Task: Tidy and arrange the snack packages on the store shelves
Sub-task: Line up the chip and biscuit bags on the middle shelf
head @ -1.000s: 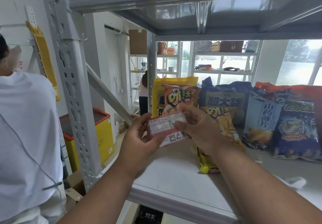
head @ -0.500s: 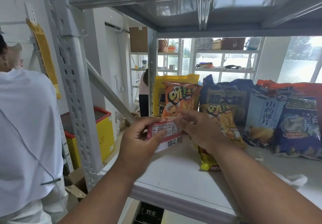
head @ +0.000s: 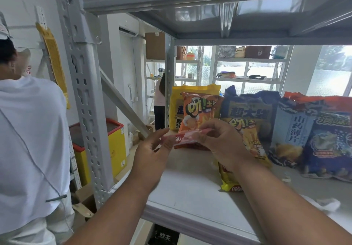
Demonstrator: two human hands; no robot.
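Observation:
A small red and pink snack pack lies nearly flat just above the grey shelf. My right hand pinches its right end from above. My left hand touches its left end with loosely spread fingers. Behind the pack stand an orange chip bag and a yellow bag. A yellow snack bag lies under my right wrist. Blue bags and a blue and white bag stand further right.
A perforated grey upright and a diagonal brace border the shelf on the left. A person in a white shirt stands close at the left. A red and yellow chest sits behind. White scraps lie at the shelf's right front.
The small pack has turned from upright, label facing me, to nearly flat and has gone down toward the shelf. My left hand's fingers have loosened from gripping it.

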